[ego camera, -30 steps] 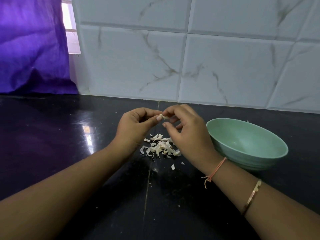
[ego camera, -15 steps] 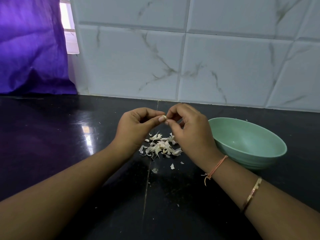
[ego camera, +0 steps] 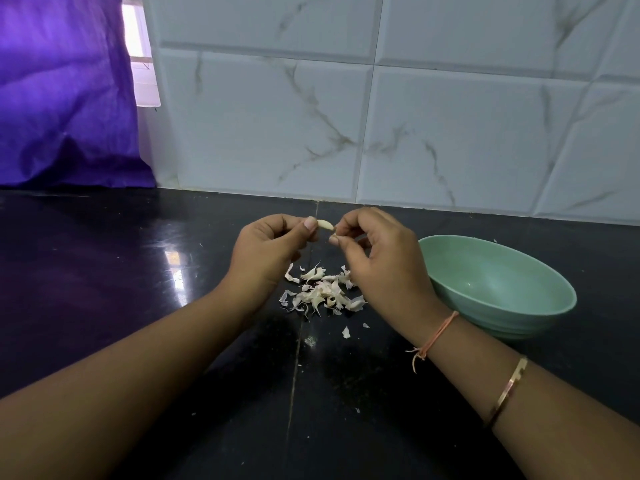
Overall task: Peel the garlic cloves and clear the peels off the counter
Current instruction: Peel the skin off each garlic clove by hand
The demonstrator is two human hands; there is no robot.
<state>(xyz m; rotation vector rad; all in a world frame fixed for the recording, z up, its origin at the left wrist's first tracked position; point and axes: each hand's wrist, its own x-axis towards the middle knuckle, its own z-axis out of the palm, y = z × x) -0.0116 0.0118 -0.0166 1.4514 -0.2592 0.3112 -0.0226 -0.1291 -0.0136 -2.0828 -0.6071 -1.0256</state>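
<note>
Above the pile of peels (ego camera: 323,292) on the black counter (ego camera: 104,289), we hold a pale garlic clove (ego camera: 325,224), our left hand (ego camera: 266,252) pinching one end between thumb and forefinger. Our right hand (ego camera: 381,268) pinches at the other end, perhaps on a scrap of skin. Just right of the pile sits a green bowl (ego camera: 502,282).

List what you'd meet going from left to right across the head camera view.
Purple fabric curtain → left hand → small pale garlic clove → right hand → round pale green bowl.
</note>
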